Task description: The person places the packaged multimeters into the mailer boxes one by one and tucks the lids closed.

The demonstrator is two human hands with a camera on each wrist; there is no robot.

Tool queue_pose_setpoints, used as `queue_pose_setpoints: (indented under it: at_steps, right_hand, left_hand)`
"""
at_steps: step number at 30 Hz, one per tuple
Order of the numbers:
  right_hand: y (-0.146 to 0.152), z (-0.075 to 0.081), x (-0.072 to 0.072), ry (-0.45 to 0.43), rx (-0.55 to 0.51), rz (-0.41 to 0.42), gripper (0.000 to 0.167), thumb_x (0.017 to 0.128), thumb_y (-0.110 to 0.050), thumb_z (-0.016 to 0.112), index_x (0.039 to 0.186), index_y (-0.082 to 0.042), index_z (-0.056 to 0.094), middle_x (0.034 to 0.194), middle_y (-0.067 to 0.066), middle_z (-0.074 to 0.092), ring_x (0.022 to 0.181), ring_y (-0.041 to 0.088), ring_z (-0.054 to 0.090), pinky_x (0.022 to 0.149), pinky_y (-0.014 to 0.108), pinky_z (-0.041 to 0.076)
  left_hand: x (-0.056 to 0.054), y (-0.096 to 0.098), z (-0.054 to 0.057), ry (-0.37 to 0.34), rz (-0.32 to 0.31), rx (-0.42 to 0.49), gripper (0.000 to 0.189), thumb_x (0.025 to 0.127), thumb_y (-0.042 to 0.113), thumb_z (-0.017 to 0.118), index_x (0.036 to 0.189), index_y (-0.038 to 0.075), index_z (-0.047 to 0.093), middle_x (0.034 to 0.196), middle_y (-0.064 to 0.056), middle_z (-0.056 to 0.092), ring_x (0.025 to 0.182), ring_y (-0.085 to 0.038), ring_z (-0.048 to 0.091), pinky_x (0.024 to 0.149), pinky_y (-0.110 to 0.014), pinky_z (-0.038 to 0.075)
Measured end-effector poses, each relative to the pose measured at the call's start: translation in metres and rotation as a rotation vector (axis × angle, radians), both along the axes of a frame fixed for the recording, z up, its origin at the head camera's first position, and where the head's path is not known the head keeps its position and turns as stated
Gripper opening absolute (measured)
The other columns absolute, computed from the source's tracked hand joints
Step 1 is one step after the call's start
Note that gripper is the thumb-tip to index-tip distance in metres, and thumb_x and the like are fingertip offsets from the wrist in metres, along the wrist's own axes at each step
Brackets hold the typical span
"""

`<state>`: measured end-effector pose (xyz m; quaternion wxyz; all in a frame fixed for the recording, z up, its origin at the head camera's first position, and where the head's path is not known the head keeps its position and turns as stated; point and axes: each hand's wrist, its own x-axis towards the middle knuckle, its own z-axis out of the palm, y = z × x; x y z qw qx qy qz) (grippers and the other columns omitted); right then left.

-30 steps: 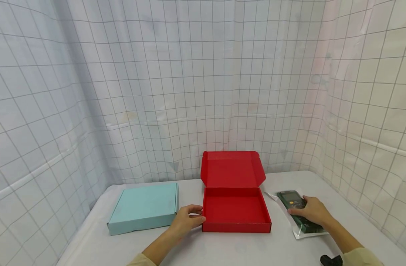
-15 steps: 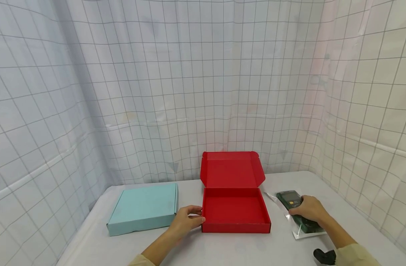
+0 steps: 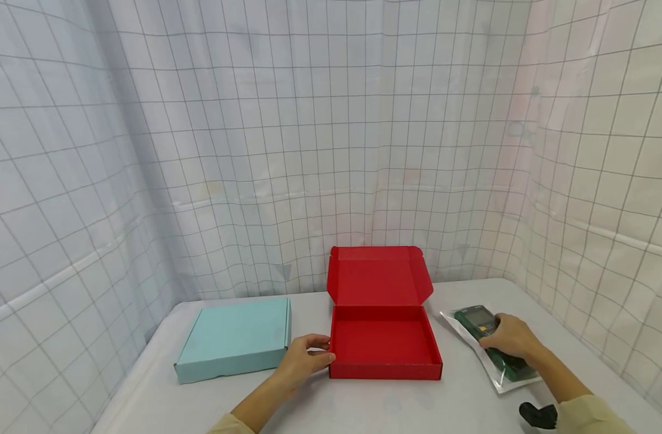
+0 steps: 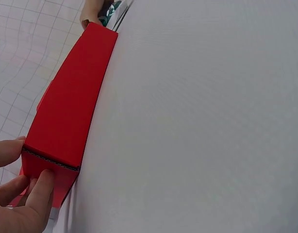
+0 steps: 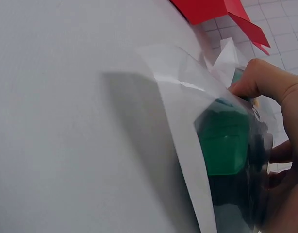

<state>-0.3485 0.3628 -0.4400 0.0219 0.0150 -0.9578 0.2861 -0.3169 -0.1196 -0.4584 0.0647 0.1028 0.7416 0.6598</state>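
the red box point(image 3: 385, 372), lid up, could slide if pushed hard; to its right, the meter point(image 3: 506, 361) could slip if its slick-looking bag point(image 5: 188, 155) shifts. the right hand point(image 3: 514, 337) grips bag and meter from above; the left hand point(image 3: 300, 363) touches the box's left side, fingers relaxed.

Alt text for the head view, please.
The right hand grips a bagged green device at right; the left hand touches the left side of an open red box, with a closed light-blue box further left.
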Motion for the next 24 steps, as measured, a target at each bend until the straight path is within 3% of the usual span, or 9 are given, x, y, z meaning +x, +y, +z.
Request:
queue_pose_setpoints:
  at_steps: [9,17,24]
  right_hand:
    - [0.006,0.014,0.000,0.014,-0.021,0.018,0.099,0.080,-0.035,0.082,0.144,0.023,0.033,0.127,0.036,0.054,0.099,0.036,0.056,0.078,0.047,0.051]
    - [0.001,0.032,-0.003,0.045,0.007,0.080,0.096,0.077,-0.028,0.081,0.143,0.024,0.034,0.124,0.032,0.057,0.096,0.034,0.056,0.075,0.042,0.050]
    - [-0.005,0.047,-0.007,0.087,-0.010,0.176,0.093,0.073,-0.020,0.080,0.143,0.024,0.037,0.115,0.020,0.061,0.090,0.027,0.055,0.072,0.037,0.047]
  left_hand:
    - [-0.001,-0.001,-0.002,0.006,-0.007,0.013,0.044,0.093,-0.001,0.074,0.132,-0.012,0.057,0.118,-0.017,0.063,0.097,-0.023,0.067,0.087,-0.039,0.060]
    - [0.002,-0.001,0.000,0.010,-0.017,0.029,0.044,0.092,-0.002,0.075,0.130,-0.013,0.057,0.115,-0.017,0.063,0.096,-0.023,0.067,0.087,-0.037,0.060]
    - [0.002,0.000,0.000,0.010,-0.009,0.016,0.044,0.092,-0.001,0.075,0.131,-0.012,0.057,0.117,-0.018,0.063,0.096,-0.023,0.067,0.086,-0.038,0.060]
